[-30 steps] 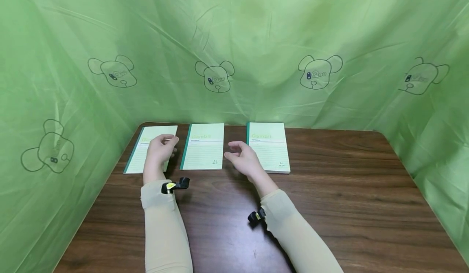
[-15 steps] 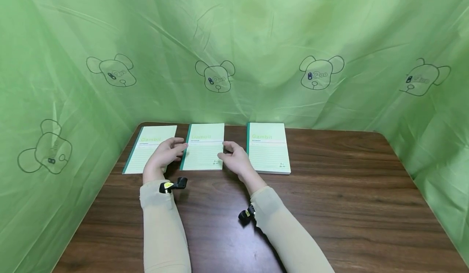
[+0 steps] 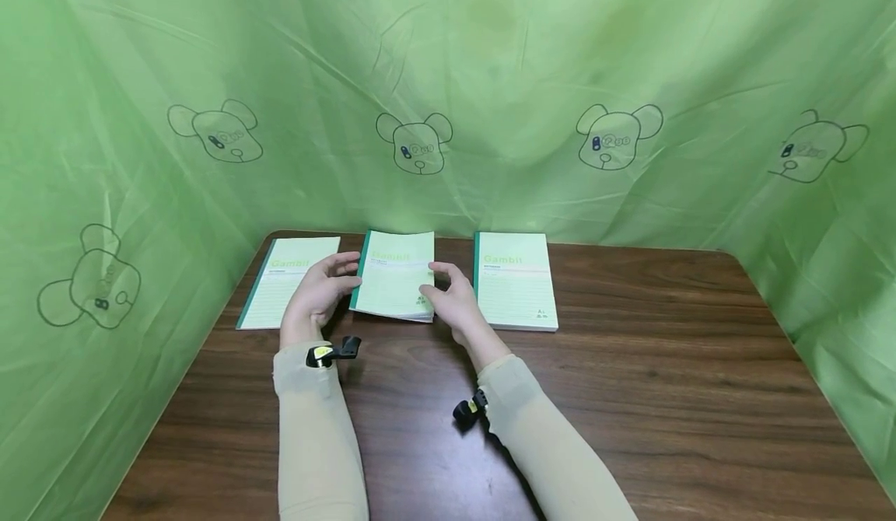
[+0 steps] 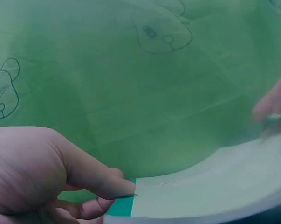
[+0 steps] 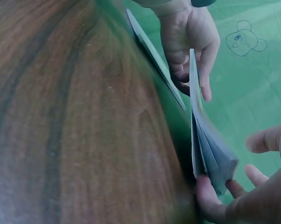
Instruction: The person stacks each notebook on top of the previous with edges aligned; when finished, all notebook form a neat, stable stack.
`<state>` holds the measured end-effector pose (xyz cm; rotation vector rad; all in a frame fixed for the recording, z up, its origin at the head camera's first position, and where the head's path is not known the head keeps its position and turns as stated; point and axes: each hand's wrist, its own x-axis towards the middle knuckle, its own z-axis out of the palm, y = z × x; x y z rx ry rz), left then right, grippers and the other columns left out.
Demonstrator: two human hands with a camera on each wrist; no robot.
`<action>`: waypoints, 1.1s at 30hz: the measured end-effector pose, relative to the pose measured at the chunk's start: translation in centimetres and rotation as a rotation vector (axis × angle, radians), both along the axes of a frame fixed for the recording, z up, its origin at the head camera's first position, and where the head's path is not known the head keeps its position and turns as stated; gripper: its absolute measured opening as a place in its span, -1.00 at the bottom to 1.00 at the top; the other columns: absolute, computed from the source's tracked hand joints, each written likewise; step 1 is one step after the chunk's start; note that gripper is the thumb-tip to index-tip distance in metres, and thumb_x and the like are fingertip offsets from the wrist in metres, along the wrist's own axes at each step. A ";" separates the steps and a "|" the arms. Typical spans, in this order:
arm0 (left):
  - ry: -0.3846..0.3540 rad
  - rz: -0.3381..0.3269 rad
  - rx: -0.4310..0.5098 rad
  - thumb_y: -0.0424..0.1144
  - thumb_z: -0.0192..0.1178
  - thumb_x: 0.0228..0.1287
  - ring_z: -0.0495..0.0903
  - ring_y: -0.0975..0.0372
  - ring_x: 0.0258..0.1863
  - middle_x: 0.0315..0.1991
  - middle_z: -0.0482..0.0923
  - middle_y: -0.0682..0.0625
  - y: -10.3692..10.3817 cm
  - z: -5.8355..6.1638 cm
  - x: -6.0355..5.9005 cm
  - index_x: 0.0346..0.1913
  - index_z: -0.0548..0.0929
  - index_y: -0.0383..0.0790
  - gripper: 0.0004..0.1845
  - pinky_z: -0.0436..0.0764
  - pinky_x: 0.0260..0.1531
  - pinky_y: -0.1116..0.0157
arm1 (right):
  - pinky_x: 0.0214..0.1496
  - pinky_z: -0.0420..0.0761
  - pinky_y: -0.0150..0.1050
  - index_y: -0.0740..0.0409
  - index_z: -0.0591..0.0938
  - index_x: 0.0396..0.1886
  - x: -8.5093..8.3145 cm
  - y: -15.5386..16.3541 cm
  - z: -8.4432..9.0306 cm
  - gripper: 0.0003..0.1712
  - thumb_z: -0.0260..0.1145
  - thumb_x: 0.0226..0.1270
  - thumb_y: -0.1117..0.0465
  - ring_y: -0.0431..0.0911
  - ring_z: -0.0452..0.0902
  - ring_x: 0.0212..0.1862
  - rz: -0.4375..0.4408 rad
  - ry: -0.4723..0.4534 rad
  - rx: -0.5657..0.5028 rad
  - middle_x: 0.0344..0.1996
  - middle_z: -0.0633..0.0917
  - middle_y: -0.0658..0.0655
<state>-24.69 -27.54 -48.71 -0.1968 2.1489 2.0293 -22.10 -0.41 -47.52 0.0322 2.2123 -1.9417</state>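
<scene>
— Gripping the middle notebook (image 3: 393, 276) from both sides, the person has it off the wooden table (image 3: 630, 365), its near edge raised and its pages fanning a little at the lower right corner.

— And the left hand (image 3: 318, 294)? How is it set?

— It holds the book's green spine edge. The left wrist view shows the thumb (image 4: 103, 179) pressed on top of the cover at the spine, with the other fingers curled underneath. So that is a pinch, thumb above, fingers below.

— The right hand (image 3: 451, 301) looks busy too.

— It has the opposite side, at the lower right corner. In the right wrist view its fingers (image 5: 210, 198) sit under the corner of the pages, and the thumb is up beside the cover. Whether the thumb actually presses on the cover, the views do not settle. The book is carried between the two hands, tilted in that view, clear of the tabletop.

— What lies around it?

— Two more notebooks of the same kind, flat on the table. The left notebook (image 3: 280, 291) lies partly under the left hand's wrist side, and the right notebook (image 3: 516, 280) sits just beside the right hand, not touched by it. All three are at the far edge of the table, close to the green curtain (image 3: 490, 78) with its printed bear heads. Both forearms wear beige sleeves (image 3: 315, 435), each with a small black camera at the wrist.
</scene>
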 end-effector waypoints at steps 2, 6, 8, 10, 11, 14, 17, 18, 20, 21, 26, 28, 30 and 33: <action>-0.017 0.010 0.025 -0.42 0.27 0.56 0.60 0.24 0.03 0.53 0.33 -0.29 -0.1 0.1 0.0 0.68 0.34 -0.19 -0.29 0.61 -0.21 0.48 | -0.24 0.49 -0.26 0.07 0.54 0.53 0.0 0.1 0.2 -0.41 0.35 0.57 0.24 -0.18 0.44 -0.37 -0.004 -0.004 -0.023 0.30 0.64 0.27; -0.054 -0.025 0.053 -0.40 0.29 0.56 0.68 0.25 -0.07 0.47 0.40 -0.25 0.0 0.6 0.3 0.68 0.35 -0.16 -0.29 0.62 -0.30 0.46 | -0.52 0.31 -0.35 0.06 0.56 0.51 -0.1 0.3 0.3 -0.43 0.32 0.54 0.28 -0.26 0.16 -0.64 0.001 -0.003 -0.042 0.23 0.66 0.26; -0.040 -0.052 0.099 -0.46 0.25 0.56 0.70 0.23 -0.09 0.38 0.48 -0.22 0.1 0.7 0.3 0.68 0.35 -0.17 -0.29 0.70 -0.17 0.39 | -0.49 0.36 -0.35 0.07 0.57 0.49 -0.2 0.3 0.2 -0.43 0.32 0.52 0.27 -0.24 0.28 -0.57 -0.002 0.003 -0.014 0.29 0.64 0.26; -0.005 -0.069 0.180 -0.53 0.22 0.55 0.72 0.21 -0.10 0.29 0.56 -0.17 0.2 0.6 0.2 0.68 0.34 -0.17 -0.28 0.75 -0.09 0.31 | -0.40 0.46 -0.29 0.07 0.58 0.46 -0.2 0.4 0.1 -0.45 0.34 0.51 0.26 -0.16 0.46 -0.40 -0.009 0.011 0.038 0.36 0.60 0.24; 0.016 -0.077 0.224 -0.57 0.20 0.54 0.72 0.21 -0.12 0.23 0.61 -0.13 0.1 0.6 0.2 0.68 0.34 -0.17 -0.27 0.76 -0.10 0.29 | -0.30 0.51 -0.27 0.06 0.59 0.44 -0.2 0.4 0.1 -0.46 0.35 0.51 0.25 -0.11 0.53 -0.28 -0.011 0.017 0.065 0.40 0.57 0.23; 0.090 -0.104 0.357 -0.65 0.16 0.53 0.75 0.18 -0.14 0.13 0.70 -0.09 -0.4 0.5 0.2 0.68 0.32 -0.20 -0.26 0.79 -0.14 0.25 | -0.01 0.59 -0.18 0.04 0.58 0.43 0.0 0.5 0.2 -0.48 0.38 0.52 0.22 0.03 0.55 0.13 0.000 0.022 0.089 0.43 0.56 0.22; 0.146 -0.131 0.406 -0.67 0.13 0.53 0.75 0.20 -0.15 0.14 0.71 -0.07 -0.6 0.8 0.4 0.66 0.33 -0.26 -0.28 0.79 -0.16 0.25 | 0.09 0.61 -0.13 0.07 0.57 0.43 0.0 0.9 0.4 -0.47 0.39 0.52 0.22 0.06 0.57 0.21 0.016 0.020 0.013 0.36 0.61 0.25; 0.158 -0.136 0.409 -0.67 0.13 0.53 0.74 0.21 -0.15 0.15 0.71 -0.06 -0.5 0.9 0.4 0.65 0.34 -0.28 -0.30 0.78 -0.17 0.25 | 0.08 0.63 -0.12 0.09 0.56 0.44 0.0 1.1 0.5 -0.47 0.39 0.53 0.22 0.07 0.59 0.20 0.019 0.014 -0.024 0.33 0.63 0.27; 0.168 -0.140 0.395 -0.65 0.13 0.54 0.71 0.24 -0.20 0.17 0.69 -0.05 -0.3 1.1 0.5 0.63 0.37 -0.29 -0.33 0.76 -0.18 0.26 | 0.05 0.65 -0.13 0.12 0.55 0.44 -0.2 1.5 0.6 -0.46 0.39 0.53 0.24 0.05 0.63 0.13 0.014 0.008 -0.084 0.27 0.66 0.29; 0.170 -0.142 0.380 -0.64 0.14 0.54 0.70 0.24 -0.21 0.19 0.68 -0.05 -0.1 1.1 0.5 0.63 0.39 -0.29 -0.34 0.76 -0.18 0.27 | 0.02 0.65 -0.16 0.12 0.55 0.45 -0.2 1.8 0.7 -0.46 0.39 0.53 0.25 0.03 0.64 0.08 0.009 0.009 -0.101 0.24 0.68 0.30; 0.167 -0.150 0.297 -0.59 0.15 0.57 0.63 0.26 -0.18 0.30 0.55 -0.09 1.5 1.1 0.0 0.59 0.44 -0.25 -0.39 0.71 -0.14 0.28 | -0.12 0.58 -0.24 0.05 0.53 0.51 -0.6 3.7 1.2 -0.38 0.38 0.51 0.34 -0.13 0.58 -0.17 0.028 0.052 -0.134 0.22 0.69 0.27; 0.178 -0.153 0.262 -0.58 0.16 0.55 0.60 0.27 -0.17 0.32 0.53 -0.09 2.7 0.9 -0.3 0.58 0.46 -0.24 -0.39 0.67 -0.17 0.31 | -0.17 0.55 -0.27 0.03 0.55 0.51 -0.6 4.7 1.3 -0.37 0.36 0.48 0.37 -0.18 0.50 -0.26 0.043 0.074 -0.124 0.29 0.63 0.25; 0.201 -0.155 0.221 -0.59 0.17 0.51 0.56 0.30 -0.24 0.32 0.55 -0.08 4.1 0.7 -0.8 0.57 0.48 -0.23 -0.38 0.62 -0.23 0.35 | -0.18 0.55 -0.30 0.04 0.57 0.51 -0.6 5.9 1.3 -0.34 0.34 0.44 0.40 -0.19 0.45 -0.31 0.060 0.089 -0.119 0.38 0.56 0.25; 0.243 -0.172 0.192 -0.62 0.18 0.44 0.54 0.31 -0.32 0.30 0.58 -0.09 6.4 0.2 -1.5 0.55 0.51 -0.23 -0.35 0.59 -0.28 0.39 | -0.17 0.57 -0.35 0.09 0.58 0.51 -0.8 8.0 1.3 -0.34 0.34 0.42 0.40 -0.20 0.45 -0.29 0.056 0.107 -0.104 0.48 0.47 0.28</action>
